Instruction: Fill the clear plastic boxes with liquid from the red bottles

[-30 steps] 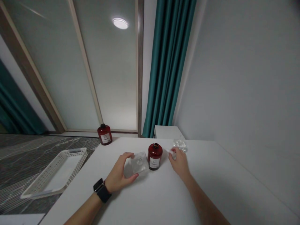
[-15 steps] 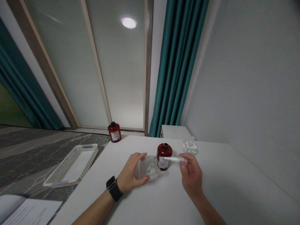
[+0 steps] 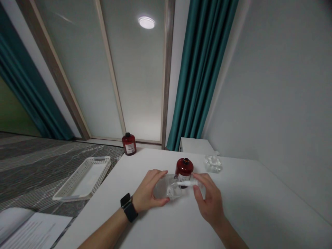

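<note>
My left hand (image 3: 149, 192), with a black watch (image 3: 129, 207) on its wrist, grips a clear, boxy container (image 3: 162, 188) from its left side. The container is tilted towards the right. My right hand (image 3: 210, 197) pinches a slim white tube (image 3: 187, 183) by its wider right end. The tube's thin end points left and overlaps the container's right side; whether it goes inside cannot be made out. Just behind both hands a dark red bottle (image 3: 184, 166) with a white label stands upright, its lower part partly covered by the tube and fingers.
A crumpled clear piece (image 3: 213, 164) lies on the white table (image 3: 166, 226) at the right. Another red bottle (image 3: 129, 144) with a black cap stands at the far left corner. Beyond the left edge are a white basket (image 3: 61, 193) and an open book (image 3: 44, 230).
My right hand has moved left with the white tube, bringing its thin end over the clear container. The view has shifted slightly. Both hands keep their holds.
</note>
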A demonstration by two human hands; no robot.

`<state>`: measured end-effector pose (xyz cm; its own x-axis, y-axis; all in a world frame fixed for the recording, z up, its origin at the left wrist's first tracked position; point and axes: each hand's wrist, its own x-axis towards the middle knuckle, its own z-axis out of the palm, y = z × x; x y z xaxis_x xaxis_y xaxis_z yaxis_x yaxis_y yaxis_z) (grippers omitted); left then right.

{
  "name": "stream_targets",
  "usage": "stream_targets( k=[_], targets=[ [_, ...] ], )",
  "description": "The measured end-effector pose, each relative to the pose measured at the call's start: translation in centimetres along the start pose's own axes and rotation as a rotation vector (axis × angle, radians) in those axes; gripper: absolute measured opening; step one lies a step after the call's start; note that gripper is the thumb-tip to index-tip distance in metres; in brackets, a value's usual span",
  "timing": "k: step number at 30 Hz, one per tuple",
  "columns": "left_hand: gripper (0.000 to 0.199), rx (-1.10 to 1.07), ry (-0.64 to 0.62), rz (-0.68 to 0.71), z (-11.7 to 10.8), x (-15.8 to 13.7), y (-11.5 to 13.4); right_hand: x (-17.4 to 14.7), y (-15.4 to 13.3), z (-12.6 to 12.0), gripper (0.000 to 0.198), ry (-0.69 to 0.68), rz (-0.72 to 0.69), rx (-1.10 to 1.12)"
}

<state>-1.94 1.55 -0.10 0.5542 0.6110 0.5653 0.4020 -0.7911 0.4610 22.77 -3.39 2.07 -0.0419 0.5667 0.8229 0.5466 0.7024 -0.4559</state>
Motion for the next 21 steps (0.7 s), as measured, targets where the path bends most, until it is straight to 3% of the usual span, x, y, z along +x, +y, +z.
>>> stream_targets(
  k=[3,6,15,21],
  targets=[
    [0.079,-0.011,-0.015,0.019,0.3,0.1,0.2,-0.3,-0.5,0.8,0.038,-0.081,-0.008,0.002],
    [0.077,-0.068,-0.033,0.002,0.8,0.1,0.6,-0.8,-0.6,1.4,0.042,-0.08,0.064,0.006],
    [0.07,-0.345,-0.078,-0.206,2.3,0.3,1.5,-1.6,-0.1,2.2,0.042,-0.128,0.248,0.046],
    [0.07,-0.442,-0.19,-0.332,2.9,0.2,1.1,-1.8,-0.2,2.6,0.042,-0.196,0.322,0.1]
  ],
)
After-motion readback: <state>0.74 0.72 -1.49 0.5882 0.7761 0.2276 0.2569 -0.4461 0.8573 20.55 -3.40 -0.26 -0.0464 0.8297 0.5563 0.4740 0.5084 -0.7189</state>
